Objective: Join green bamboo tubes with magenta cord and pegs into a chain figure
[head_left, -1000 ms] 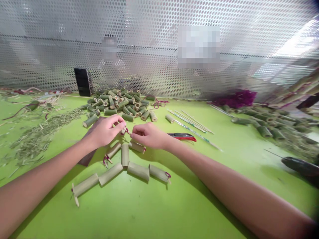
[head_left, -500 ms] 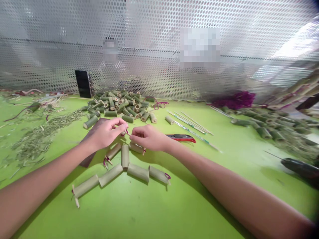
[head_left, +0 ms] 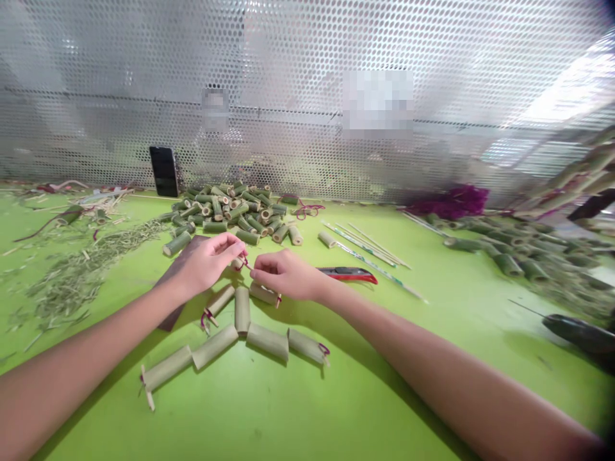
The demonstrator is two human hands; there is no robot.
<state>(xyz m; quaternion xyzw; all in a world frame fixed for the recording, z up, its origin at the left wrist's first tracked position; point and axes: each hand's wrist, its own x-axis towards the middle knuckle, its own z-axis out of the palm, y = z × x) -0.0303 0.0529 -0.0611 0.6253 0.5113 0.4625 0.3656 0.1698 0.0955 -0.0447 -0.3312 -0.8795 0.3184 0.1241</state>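
Observation:
Bamboo tubes are joined in a branching figure on the green table [head_left: 211, 416], with a middle tube [head_left: 243, 312] upright between side pieces. Purple cord and thin sticks show at the outer ends, as on the lower left tube [head_left: 168, 367]. Above the figure, my left hand [head_left: 207, 261] pinches purple cord [head_left: 245, 260] beside a small bamboo piece [head_left: 236, 264]. My right hand [head_left: 278, 274] is closed just to its right, fingertips pinched on a thin stick end by the cord.
Behind my hands lies a pile of cut bamboo [head_left: 235, 208], with a phone [head_left: 164, 171] upright beside it. A red and black cutter [head_left: 353, 275] and thin sticks [head_left: 368, 246] lie right. Shavings [head_left: 81, 275] cover the left; a dark-handled tool [head_left: 574, 330] is far right.
The whole view has shifted, so things sit slightly lower in it. Both hands keep nearly the same place and grip at the cord.

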